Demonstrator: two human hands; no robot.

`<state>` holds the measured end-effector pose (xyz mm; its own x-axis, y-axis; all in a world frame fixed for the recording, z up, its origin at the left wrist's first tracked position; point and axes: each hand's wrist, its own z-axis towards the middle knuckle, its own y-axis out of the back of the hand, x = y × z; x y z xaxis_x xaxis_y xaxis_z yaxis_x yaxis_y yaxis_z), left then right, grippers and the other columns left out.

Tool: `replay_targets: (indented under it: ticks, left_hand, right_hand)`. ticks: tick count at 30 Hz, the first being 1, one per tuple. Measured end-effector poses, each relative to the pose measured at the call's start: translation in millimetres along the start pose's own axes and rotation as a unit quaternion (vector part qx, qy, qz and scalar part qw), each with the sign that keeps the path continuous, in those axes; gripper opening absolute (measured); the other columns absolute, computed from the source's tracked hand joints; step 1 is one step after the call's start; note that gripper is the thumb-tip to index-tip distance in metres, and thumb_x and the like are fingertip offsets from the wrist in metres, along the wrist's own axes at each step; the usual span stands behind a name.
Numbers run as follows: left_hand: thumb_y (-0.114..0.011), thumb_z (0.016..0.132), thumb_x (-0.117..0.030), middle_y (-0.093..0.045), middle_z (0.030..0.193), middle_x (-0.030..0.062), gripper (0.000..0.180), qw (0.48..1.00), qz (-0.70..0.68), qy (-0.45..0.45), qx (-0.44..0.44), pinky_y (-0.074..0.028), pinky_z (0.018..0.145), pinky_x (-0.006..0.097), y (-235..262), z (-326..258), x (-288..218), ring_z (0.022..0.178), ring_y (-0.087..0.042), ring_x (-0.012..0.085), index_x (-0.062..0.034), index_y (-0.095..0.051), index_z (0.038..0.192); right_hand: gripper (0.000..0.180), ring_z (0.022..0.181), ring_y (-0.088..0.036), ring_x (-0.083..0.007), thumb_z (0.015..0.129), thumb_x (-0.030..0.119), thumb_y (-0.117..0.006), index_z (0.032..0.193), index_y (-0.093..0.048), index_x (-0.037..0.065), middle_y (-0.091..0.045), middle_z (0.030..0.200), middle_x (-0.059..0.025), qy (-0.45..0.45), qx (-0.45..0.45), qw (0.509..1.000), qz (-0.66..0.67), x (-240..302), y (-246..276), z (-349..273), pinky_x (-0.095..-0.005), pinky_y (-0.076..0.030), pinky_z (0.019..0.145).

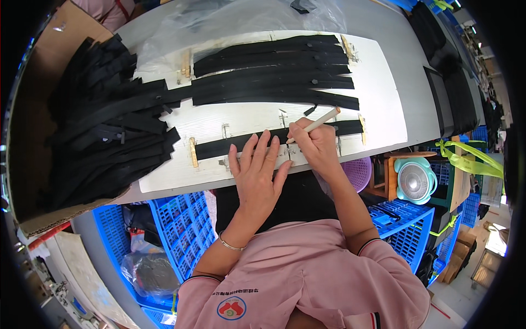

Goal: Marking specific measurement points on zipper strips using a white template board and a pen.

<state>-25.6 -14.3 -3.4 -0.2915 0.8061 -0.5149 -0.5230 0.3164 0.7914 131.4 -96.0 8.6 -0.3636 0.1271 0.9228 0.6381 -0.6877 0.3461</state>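
A single black zipper strip (216,148) lies across the near part of a white board (378,82). My left hand (257,172) lies flat on it, open, with the fingers slightly spread and pressing the strip down. Pinched in my right hand (318,145) is a white pen (320,120), slanted, its tip down at the strip's near edge just right of my left fingers. Beyond, several more black zipper strips (274,74) lie side by side on the board. A small dark zipper pull (310,109) sticks out below the nearest of them.
A cardboard box (33,164) with a heap of black strips (104,120) stands at the left. Clear plastic sheeting (219,24) lies at the table's far side. Blue crates (183,230) stand below the table, and a turquoise fan (415,181) is at the right.
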Motion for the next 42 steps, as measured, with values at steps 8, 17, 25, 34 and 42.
replay_targets:
  ticks: [8, 17, 25, 34, 42]
  left_hand:
    - [-0.077, 0.090, -0.028, -0.060, 0.146, 0.0089, 0.048, 1.000, 0.016, -0.006, -0.002, -0.021, 0.122, 0.054, -3.6, -0.9, 0.6, 0.138, -0.049, 0.0297, -0.0075, -0.069, 0.133]
    - [-0.077, 0.090, -0.026, -0.059, 0.147, 0.0101, 0.050, 1.000, 0.018, -0.003, 0.005, -0.020, 0.122, 0.054, -0.9, -0.1, -0.5, 0.139, -0.048, 0.0316, -0.0071, -0.068, 0.135]
    - [-0.077, 0.090, -0.022, -0.064, 0.137, 0.0102, 0.040, 0.997, -0.072, -0.027, -0.029, -0.025, 0.120, 0.054, -24.9, 32.3, -41.1, 0.132, -0.053, 0.0297, -0.0045, -0.071, 0.125]
    - [-0.078, 0.085, -0.012, -0.070, 0.115, 0.0066, 0.020, 0.990, -0.131, -0.054, -0.026, -0.039, 0.106, 0.045, -71.4, 70.2, -61.5, 0.111, -0.060, 0.0293, -0.0046, -0.076, 0.103]
    - [-0.078, 0.083, -0.009, -0.070, 0.113, 0.0062, 0.018, 0.991, -0.120, -0.053, -0.033, -0.039, 0.105, 0.043, -70.8, 71.0, -64.6, 0.111, -0.059, 0.0290, -0.0051, -0.075, 0.101]
  right_hand:
    - [0.027, 0.056, -0.062, -0.0158, 0.099, 0.016, -0.062, 0.079, -0.068, -0.002, -0.066, 0.065, -0.0090, -0.004, 0.035, 0.999, 0.002, 5.5, 10.9, -3.6, -0.0308, -0.046, 0.055]
    - [0.031, 0.064, -0.050, -0.0035, 0.105, 0.015, -0.057, 0.082, -0.072, 0.000, -0.065, 0.078, -0.0025, -0.058, -0.169, 0.983, 0.038, -28.8, 89.2, -9.5, -0.0224, -0.038, 0.058]
    - [0.027, 0.066, -0.052, -0.0056, 0.104, 0.014, -0.059, 0.085, -0.072, -0.002, -0.064, 0.074, -0.0017, -0.049, -0.143, 0.987, 0.061, -39.1, 91.1, -7.9, -0.0227, -0.041, 0.061]
    - [0.027, 0.068, -0.054, -0.0062, 0.105, 0.014, -0.060, 0.087, -0.071, -0.003, -0.065, 0.077, -0.0029, -0.076, -0.119, 0.989, 0.033, -35.5, 92.2, -7.1, -0.0233, -0.043, 0.062]
    - [0.024, 0.067, -0.054, -0.0072, 0.103, 0.012, -0.062, 0.088, -0.072, -0.003, -0.065, 0.077, -0.0038, -0.066, -0.107, 0.992, -0.014, -34.0, 90.0, -6.9, -0.0241, -0.043, 0.062]
